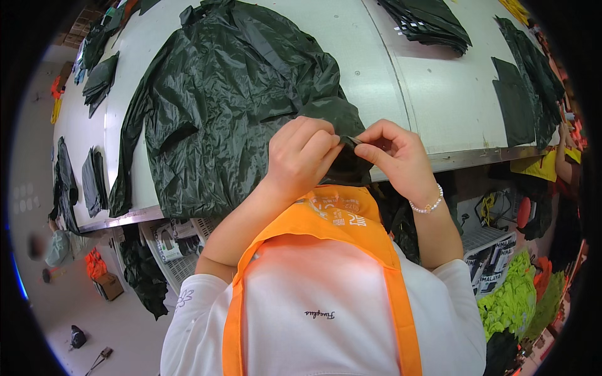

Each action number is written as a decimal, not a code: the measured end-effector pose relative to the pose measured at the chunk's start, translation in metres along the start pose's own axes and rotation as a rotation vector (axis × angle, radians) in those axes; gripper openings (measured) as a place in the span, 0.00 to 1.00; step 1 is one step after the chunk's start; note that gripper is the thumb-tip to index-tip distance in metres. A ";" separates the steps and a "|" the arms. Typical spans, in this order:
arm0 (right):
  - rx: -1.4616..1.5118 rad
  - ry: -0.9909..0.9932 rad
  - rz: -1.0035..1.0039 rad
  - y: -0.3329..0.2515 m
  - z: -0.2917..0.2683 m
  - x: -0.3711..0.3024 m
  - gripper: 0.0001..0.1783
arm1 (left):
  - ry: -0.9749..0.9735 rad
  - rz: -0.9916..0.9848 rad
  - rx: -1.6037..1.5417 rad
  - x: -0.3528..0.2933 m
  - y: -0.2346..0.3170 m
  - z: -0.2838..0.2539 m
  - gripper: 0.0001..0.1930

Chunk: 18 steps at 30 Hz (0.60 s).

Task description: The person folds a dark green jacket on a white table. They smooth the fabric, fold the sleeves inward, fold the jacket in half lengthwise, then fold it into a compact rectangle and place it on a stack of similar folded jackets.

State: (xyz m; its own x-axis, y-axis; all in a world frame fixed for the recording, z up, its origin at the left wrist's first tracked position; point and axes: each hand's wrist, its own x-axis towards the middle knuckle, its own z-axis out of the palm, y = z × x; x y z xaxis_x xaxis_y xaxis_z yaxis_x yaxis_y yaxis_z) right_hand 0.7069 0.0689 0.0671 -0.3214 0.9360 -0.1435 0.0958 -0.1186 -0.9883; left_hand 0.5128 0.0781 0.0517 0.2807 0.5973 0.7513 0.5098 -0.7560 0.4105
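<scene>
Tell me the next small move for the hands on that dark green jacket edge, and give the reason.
Probably pull the pinched bit taut and flatten it toward the table. The left hand and right hand both pinch a small fold at the hem of the dark green jacket, lifted off the white table, while the rest of it lies spread and wrinkled.

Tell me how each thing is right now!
Raincoat: spread out on the table, hem hanging over the near edge.
Left hand: pinching the raincoat's edge.
Right hand: pinching the same edge, fingertips almost meeting the left's.
Stack of dark clothes: folded, piled up.
Bracelet: on the right wrist.
Apron: being worn.
</scene>
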 end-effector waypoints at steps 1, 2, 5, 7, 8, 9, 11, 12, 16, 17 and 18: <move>-0.002 0.005 -0.015 0.001 0.000 0.000 0.09 | 0.005 -0.003 0.001 -0.001 0.000 0.000 0.13; 0.005 0.080 -0.003 -0.001 0.000 0.000 0.09 | 0.013 -0.008 -0.015 -0.002 -0.001 0.002 0.13; 0.107 0.293 -0.036 0.000 -0.001 0.005 0.12 | -0.069 -0.098 -0.081 -0.013 -0.001 0.009 0.11; 0.011 0.406 -0.120 -0.012 0.007 0.008 0.12 | -0.427 -0.231 -0.331 -0.022 0.005 0.009 0.14; -0.015 0.361 -0.127 -0.010 0.013 0.008 0.12 | -0.526 -0.188 -0.457 -0.034 0.007 0.005 0.21; -0.044 0.333 -0.151 -0.008 0.019 0.011 0.11 | -0.514 -0.112 -0.415 -0.047 0.004 -0.001 0.26; 0.042 0.096 0.064 -0.001 0.036 0.015 0.12 | -0.488 -0.305 -0.332 -0.066 -0.011 -0.032 0.26; 0.167 0.004 0.086 0.015 0.052 0.019 0.13 | -0.411 -0.465 -0.232 -0.090 -0.026 -0.047 0.25; -0.573 -0.064 -0.176 0.116 0.104 0.017 0.20 | -0.399 -0.837 0.592 -0.200 -0.078 -0.130 0.30; -0.720 -0.129 -0.058 0.134 0.109 0.013 0.26 | -0.472 -0.915 0.751 -0.226 -0.081 -0.148 0.32; -0.865 -0.122 -0.052 0.144 0.114 0.012 0.29 | -0.543 -0.948 0.744 -0.249 -0.081 -0.165 0.35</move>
State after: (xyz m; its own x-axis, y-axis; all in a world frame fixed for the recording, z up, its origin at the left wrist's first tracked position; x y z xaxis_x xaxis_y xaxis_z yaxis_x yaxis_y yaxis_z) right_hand 0.6097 0.0254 -0.0833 -0.4390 0.8853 -0.1531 0.7435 0.2623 -0.6152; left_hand 0.2671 -0.0537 -0.0838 -0.2305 0.9722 -0.0408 0.9609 0.2340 0.1481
